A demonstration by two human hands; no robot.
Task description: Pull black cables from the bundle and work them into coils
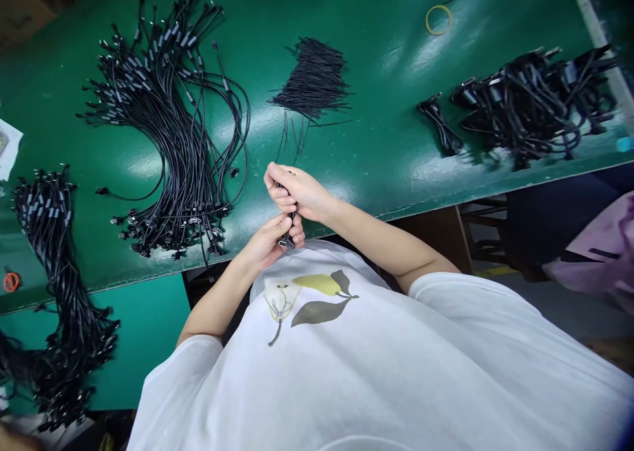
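Green table [376, 144] — black cables [183, 147], thin strips [317, 78]

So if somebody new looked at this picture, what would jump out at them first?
Probably the big, fanned-out sheaf of black cables sprawling over the green table at upper left. Next might be the left hand and right hand, close together at the table's near edge, gripping black cabling. The yellow ring near the top, right of centre, also stands out against the green.

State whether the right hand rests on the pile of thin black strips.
No, the right hand holds a black cable, apart from the strip pile.
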